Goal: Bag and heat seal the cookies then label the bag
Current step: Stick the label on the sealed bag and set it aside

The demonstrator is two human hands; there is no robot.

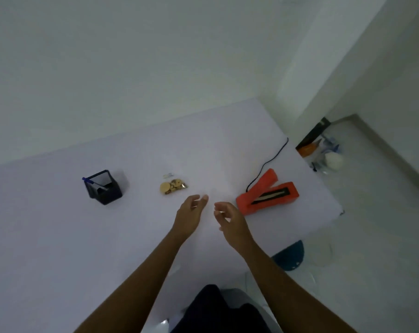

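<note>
— What is hard to make out here?

— The cookies (173,187) lie in a small blurred heap just beyond the left hand (188,215); whether a bag already wraps them I cannot tell. A tiny pale item (168,175) past them is too small to name. Both forearms run out of the bottom edge, and dark clothing (218,311) hides the near rim of the white surface (59,236).

— And the hands?

— Both reach forward over the surface, side by side with a narrow gap between them. The left hand has loosely spread, curled fingers and grips nothing. The right hand (230,218) is likewise relaxed and empty, palm turned inward toward the left one.

— What sits around them?

— The orange heat sealer (266,194) stands just beyond and outward of the right hand, its lid raised, a black cord (268,162) trailing away from it. Well off to the far side of the left hand is a dark pen holder (104,188) with a blue pen (90,181).
</note>
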